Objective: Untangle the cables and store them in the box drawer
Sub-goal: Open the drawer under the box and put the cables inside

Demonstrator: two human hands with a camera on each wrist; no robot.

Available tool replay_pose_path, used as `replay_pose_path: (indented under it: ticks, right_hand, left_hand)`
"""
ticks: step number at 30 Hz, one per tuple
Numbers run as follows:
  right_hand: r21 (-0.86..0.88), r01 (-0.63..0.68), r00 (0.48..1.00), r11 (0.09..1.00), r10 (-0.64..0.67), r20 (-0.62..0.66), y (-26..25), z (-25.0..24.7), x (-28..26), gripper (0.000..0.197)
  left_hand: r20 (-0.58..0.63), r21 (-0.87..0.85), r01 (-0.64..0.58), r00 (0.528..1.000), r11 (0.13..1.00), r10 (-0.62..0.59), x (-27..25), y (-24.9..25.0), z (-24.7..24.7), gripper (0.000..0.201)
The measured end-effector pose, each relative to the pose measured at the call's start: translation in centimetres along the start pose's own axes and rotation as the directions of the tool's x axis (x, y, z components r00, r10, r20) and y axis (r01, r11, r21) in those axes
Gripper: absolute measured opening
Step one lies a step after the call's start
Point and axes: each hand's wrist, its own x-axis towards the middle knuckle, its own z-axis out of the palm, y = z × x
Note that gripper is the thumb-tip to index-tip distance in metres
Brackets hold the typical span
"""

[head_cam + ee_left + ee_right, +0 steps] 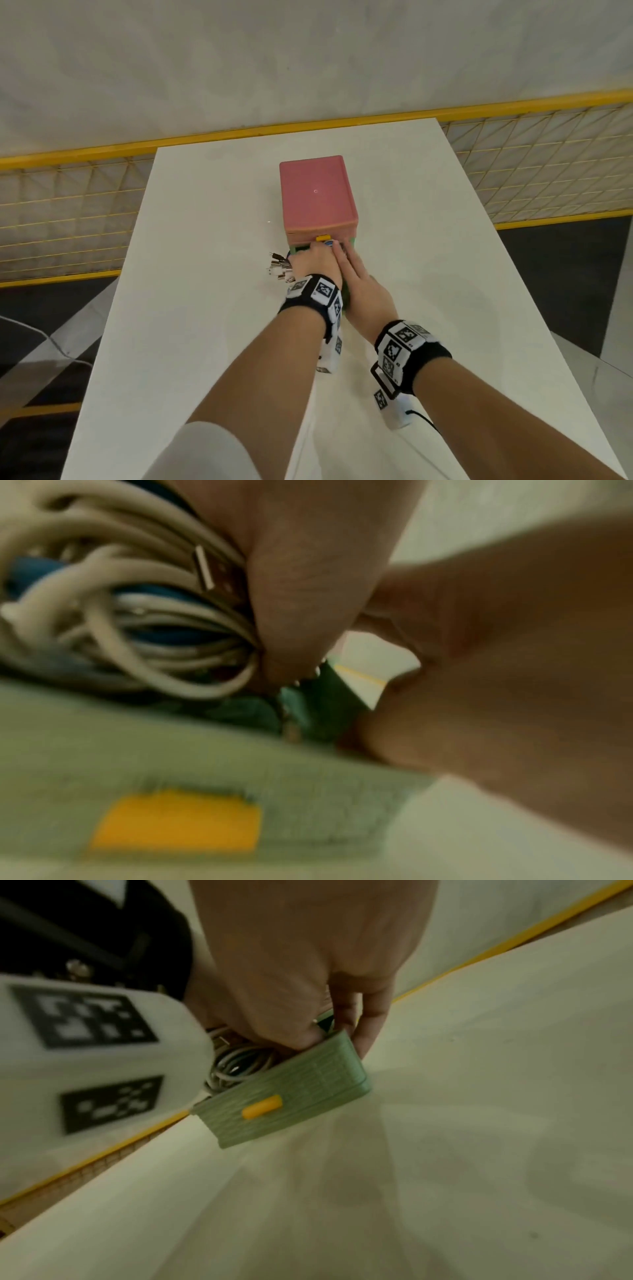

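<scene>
A pink box (317, 192) stands in the middle of the white table (205, 240), with its green bottom drawer (291, 1096) pulled out toward me. My left hand (310, 262) grips a coiled bundle of white and blue cables (154, 615) and holds it down in the drawer. Several metal plug ends (279, 270) stick out to the left of the hand. My right hand (344, 257) lies beside it with straight fingers (368, 1026) at the drawer's right edge. The drawer front (205, 764) carries a yellow handle (262, 1106).
The pink upper drawer is closed and has its own yellow handle (322, 238). A yellow wire-mesh fence (531, 164) runs behind and beside the table. Bare tabletop lies on both sides of the box and in front of the drawer.
</scene>
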Motion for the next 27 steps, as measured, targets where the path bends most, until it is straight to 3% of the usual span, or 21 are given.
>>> replay_pose_path:
  ticks: [3, 8, 12, 16, 23, 27]
  right_hand:
    - [-0.081, -0.047, 0.993, 0.996, 0.055, 0.103, 0.5, 0.1, 0.6, 0.083]
    - [-0.169, -0.075, 0.962, 0.983, 0.116, 0.248, 0.5, -0.1, 2.5, 0.088]
    - [-0.184, -0.032, 0.944, 0.982, 0.090, 0.317, 0.1, -0.9, 2.8, 0.095]
    - [-0.141, -0.001, 0.948, 0.990, 0.046, 0.315, 0.2, -1.1, 2.2, 0.097]
    - [-0.217, -0.031, 0.899, 0.976, 0.122, 0.421, 0.0, -1.6, 4.5, 0.095]
    - [-0.228, 0.000, 0.905, 0.974, 0.097, 0.413, 0.2, -1.4, 4.2, 0.102]
  left_hand:
    - [0.010, 0.158, -0.036, 0.999, 0.987, 0.035, 0.1, 0.7, 1.0, 0.027]
    - [0.151, 0.106, -0.165, 0.977, 0.980, 0.149, 0.3, -0.6, -0.6, 0.031]
    - [0.034, 0.061, -0.077, 0.997, 0.995, 0.075, -0.6, -0.8, 1.7, 0.046]
    - [0.076, 0.026, 0.004, 0.997, 1.000, -0.006, -0.4, 0.1, 2.4, 0.045]
    - [0.106, -0.076, -0.175, 0.978, 0.982, 0.182, -0.1, -1.7, 2.0, 0.089]
    - [0.099, -0.221, -0.070, 0.991, 0.973, 0.093, -0.4, -1.0, 4.4, 0.090]
